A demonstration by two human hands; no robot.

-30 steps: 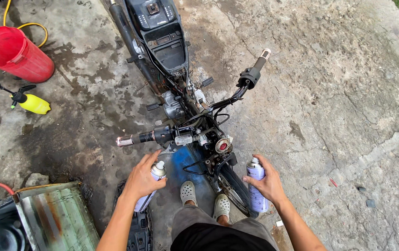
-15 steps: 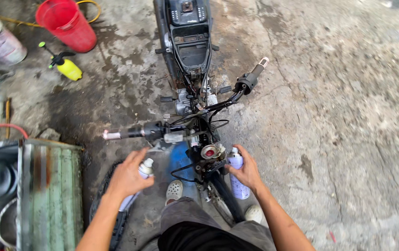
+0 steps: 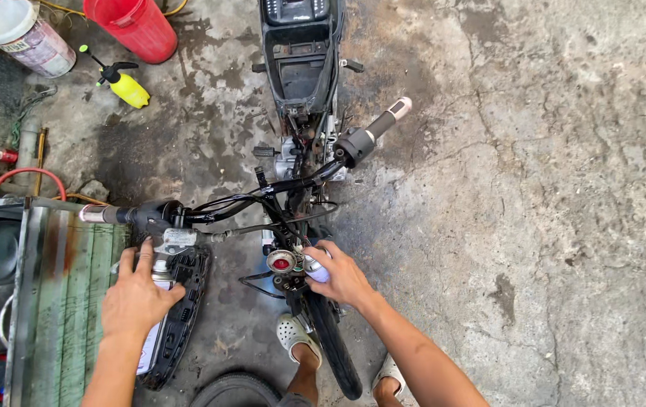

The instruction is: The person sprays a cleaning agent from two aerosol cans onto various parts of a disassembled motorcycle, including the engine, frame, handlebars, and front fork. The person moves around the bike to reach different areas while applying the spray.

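A stripped black motorbike (image 3: 300, 75) stands on wet concrete, its handlebar (image 3: 262, 192) running from the lower left to the upper right. My left hand (image 3: 136, 298) grips a white spray can (image 3: 151, 339) under the left grip, over a black plastic panel (image 3: 180, 316). My right hand (image 3: 342, 275) holds a second spray can (image 3: 315, 267), pale purple, right beside the red-centred headstock parts (image 3: 284, 264) above the front tyre (image 3: 334, 347). My feet in pale clogs (image 3: 293, 335) straddle the wheel.
A red bucket (image 3: 136, 29), a white paint tub (image 3: 25, 36) and a yellow pump sprayer (image 3: 127, 87) sit at the upper left. A green rusty metal surface (image 3: 63, 286) and a red hose (image 3: 18, 177) lie at the left. Cracked concrete (image 3: 549, 211) stretches to the right.
The view has shifted so the bike sits further right. My left hand moved left and down with its can onto the black panel. My right hand closed in on the headstock.
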